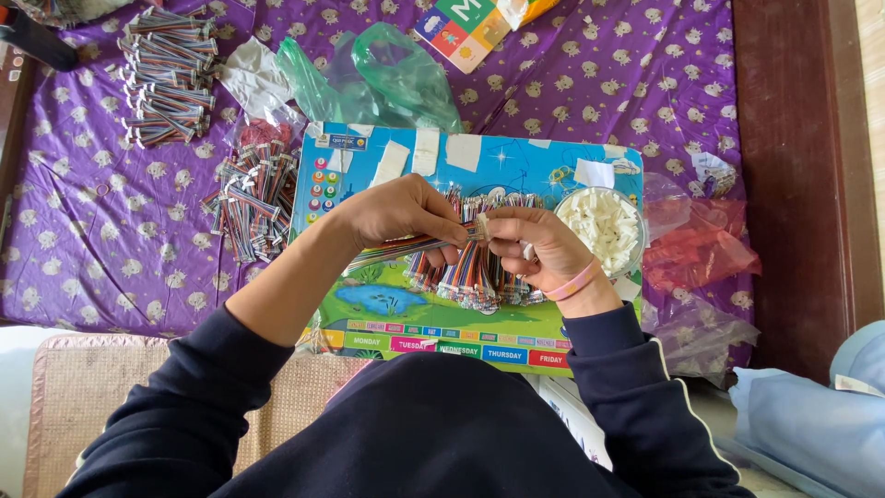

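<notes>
- Head view shows the left hand pinched shut on a flat rainbow ribbon cable, thumb and fingers closed around it near its end.
- Right hand, with a pink wristband, meets it fingertip to fingertip, closed on a small white plastic connector at the cable's tip; whether the connector is fully seated I cannot tell.
- Just under and behind both hands lies a heap of the same coloured cables on a bright picture board that serves as the work surface.
- Beside the right hand, touching the board's right part, a round clear bowl holds many white connectors, so plenty seem left to fit.
- Left of the board, on the purple sheep-print sheet, sit two groups of bundled cables: one pile near, a neater stack further off at the top left. These look like finished work, so the job seems well under way but far from over.
- Picture board: rectangular, blue sky and green landscape, a strip of coloured boxes along its near edge, white tape patches along the far edge.
- Green plastic bag lies crumpled above the board; a red one and clear ones sit to the right.
- Colourful square-patterned card peeks in at the top edge.
</notes>
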